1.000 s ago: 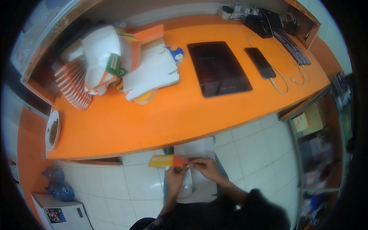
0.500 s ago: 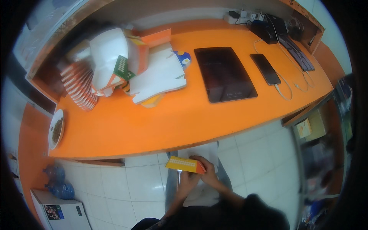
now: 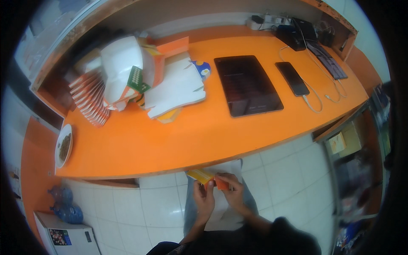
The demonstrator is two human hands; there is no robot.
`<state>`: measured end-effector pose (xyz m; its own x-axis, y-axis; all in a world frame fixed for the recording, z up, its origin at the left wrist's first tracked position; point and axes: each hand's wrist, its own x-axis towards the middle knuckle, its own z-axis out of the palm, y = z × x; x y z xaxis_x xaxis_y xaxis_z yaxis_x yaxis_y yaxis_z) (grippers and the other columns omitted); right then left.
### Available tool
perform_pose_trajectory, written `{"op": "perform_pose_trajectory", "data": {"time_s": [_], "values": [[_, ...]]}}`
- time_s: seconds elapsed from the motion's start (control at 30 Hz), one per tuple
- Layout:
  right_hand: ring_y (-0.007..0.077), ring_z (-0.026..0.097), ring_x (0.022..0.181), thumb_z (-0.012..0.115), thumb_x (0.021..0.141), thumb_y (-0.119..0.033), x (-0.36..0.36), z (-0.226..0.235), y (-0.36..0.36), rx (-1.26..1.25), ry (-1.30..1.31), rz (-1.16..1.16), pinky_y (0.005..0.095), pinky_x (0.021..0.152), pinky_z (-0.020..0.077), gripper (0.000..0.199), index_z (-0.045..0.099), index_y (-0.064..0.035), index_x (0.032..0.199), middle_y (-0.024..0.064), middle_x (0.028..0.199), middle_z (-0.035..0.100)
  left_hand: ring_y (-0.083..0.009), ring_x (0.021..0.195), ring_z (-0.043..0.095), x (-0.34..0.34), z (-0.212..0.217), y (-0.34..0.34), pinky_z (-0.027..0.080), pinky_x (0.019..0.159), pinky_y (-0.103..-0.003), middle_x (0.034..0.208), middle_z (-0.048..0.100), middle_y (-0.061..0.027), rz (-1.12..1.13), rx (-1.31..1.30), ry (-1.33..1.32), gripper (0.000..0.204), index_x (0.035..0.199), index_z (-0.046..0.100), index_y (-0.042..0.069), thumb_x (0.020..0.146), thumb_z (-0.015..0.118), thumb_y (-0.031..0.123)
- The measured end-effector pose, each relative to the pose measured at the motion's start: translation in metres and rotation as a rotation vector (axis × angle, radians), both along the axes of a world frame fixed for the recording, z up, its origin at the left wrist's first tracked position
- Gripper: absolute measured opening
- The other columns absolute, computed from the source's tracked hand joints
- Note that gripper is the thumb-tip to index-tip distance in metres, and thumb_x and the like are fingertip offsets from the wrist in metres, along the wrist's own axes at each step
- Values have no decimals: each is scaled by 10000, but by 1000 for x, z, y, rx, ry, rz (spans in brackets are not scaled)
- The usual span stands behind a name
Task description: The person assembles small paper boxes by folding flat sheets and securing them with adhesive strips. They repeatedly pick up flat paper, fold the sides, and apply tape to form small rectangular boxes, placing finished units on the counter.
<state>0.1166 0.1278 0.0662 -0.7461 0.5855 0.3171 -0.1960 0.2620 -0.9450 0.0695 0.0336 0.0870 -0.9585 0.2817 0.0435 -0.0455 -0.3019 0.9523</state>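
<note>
Over my lap, just off the desk's near edge, I hold a small yellow and orange cardboard box (image 3: 199, 174). My left hand (image 3: 205, 202) grips it from below and the left, with the thumb up against its near side. The fingers of my right hand (image 3: 233, 193) pinch an orange flap (image 3: 221, 183) at the right end, which stands apart from the yellow face. A dark gap shows between the flap and the body. My fingers partly cover that end.
On the orange desk (image 3: 140, 148) lie flat white cardboard pieces (image 3: 178, 91), a stack of folded orange-white cartons (image 3: 90, 100), a tablet (image 3: 248, 87), a plugged-in phone (image 3: 292, 79) and a white bowl (image 3: 63, 146) of brown bits. Blue water jugs (image 3: 70, 212) stand on a white cabinet (image 3: 51, 227) at lower left.
The box has turned and tipped, and its orange end flap has swung outward. My left hand has moved up along its near side; my right hand has shifted slightly right and down with the flap.
</note>
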Motion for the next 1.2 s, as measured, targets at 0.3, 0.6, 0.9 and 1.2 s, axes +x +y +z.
{"op": "perform_pose_trajectory", "data": {"time_s": [0.3,0.6,0.9,1.2], "values": [[215,628,1034,717,748,51,6,7,18,-233,38,157,318,895,506,216,694,-4,956,145,1044,672,-166,844,605,-18,-3,-13,462,780,-260,861,643,-111,135,-506,578,93,884,605,-25,847,664,37],[218,620,1045,706,785,26,8,14,5,-465,-37,231,318,918,485,154,667,24,934,158,1049,666,-166,864,605,-2,-6,-11,462,803,-270,911,665,-110,176,100,-125,84,874,614,-26,837,674,20],[215,613,1035,726,775,-8,-3,5,12,-123,-8,110,322,897,475,150,683,0,919,142,1050,658,-241,844,642,-15,-5,-21,482,751,-294,838,665,-127,43,-553,549,112,856,687,14,751,721,-5],[223,599,1060,671,831,-10,6,11,14,-539,-99,228,324,931,462,134,669,33,958,164,1081,645,-209,822,639,-5,7,-21,485,740,-285,884,652,-144,-14,-516,455,112,882,664,-25,778,704,-27]]}}
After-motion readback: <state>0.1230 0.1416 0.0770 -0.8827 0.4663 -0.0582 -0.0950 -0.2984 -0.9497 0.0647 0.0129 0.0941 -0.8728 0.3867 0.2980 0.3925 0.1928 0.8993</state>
